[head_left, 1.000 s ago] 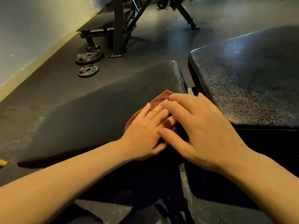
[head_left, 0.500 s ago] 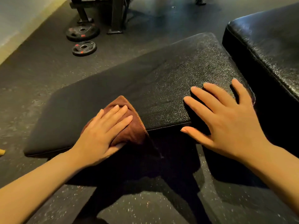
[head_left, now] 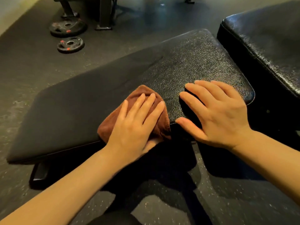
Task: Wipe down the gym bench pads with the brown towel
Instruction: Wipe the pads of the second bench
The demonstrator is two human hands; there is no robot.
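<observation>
I'm mid-wipe: left hand, fingers straight, presses the towel on the pad; next, sweep left.

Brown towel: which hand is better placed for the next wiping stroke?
Left. The left hand lies flat on the brown towel on the bench pad; the right hand rests on bare pad beside it.

Speckled dark floor, 2 weight plates
</observation>
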